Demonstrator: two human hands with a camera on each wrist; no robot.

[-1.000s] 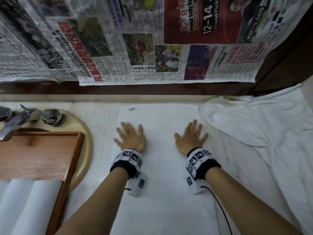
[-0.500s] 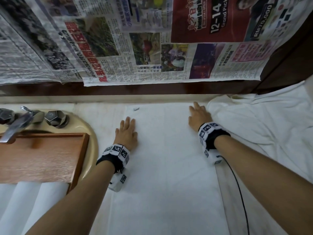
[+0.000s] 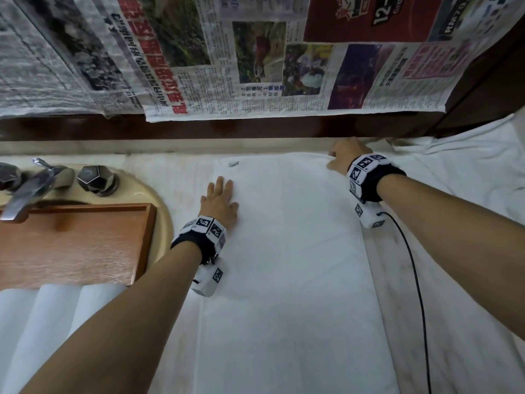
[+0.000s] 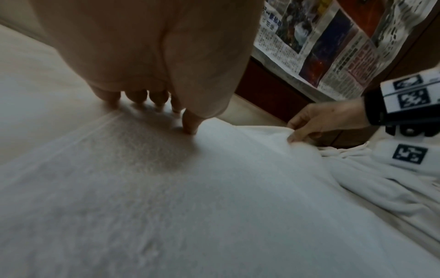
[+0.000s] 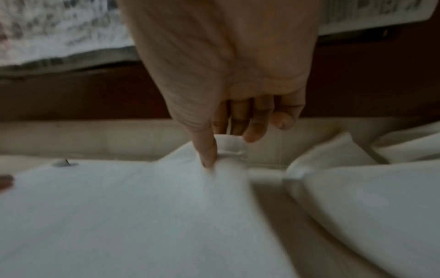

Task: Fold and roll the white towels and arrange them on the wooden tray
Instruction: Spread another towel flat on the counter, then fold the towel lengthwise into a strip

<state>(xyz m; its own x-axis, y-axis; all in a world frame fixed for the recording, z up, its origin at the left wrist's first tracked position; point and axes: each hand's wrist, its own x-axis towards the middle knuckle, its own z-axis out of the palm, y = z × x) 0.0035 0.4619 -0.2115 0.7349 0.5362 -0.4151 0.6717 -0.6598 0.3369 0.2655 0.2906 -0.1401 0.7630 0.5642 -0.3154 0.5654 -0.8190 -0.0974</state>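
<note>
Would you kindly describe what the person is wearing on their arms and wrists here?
Both forearms are bare, with no sleeves. Each wrist carries a black strap with white blocks printed with black square markers: left wrist band, right wrist band. A white marked camera box hangs under each wrist. A thin black cable trails from the right one.

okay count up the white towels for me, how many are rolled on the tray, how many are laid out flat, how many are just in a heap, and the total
Rolled towels at the near end of the wooden tray: 2 or 3, partly cut off by the frame
Flat towel, pressed by the left hand, its far corner pinched by the right hand: 1
Heaped towel: 1
Total: 4 or 5
</note>
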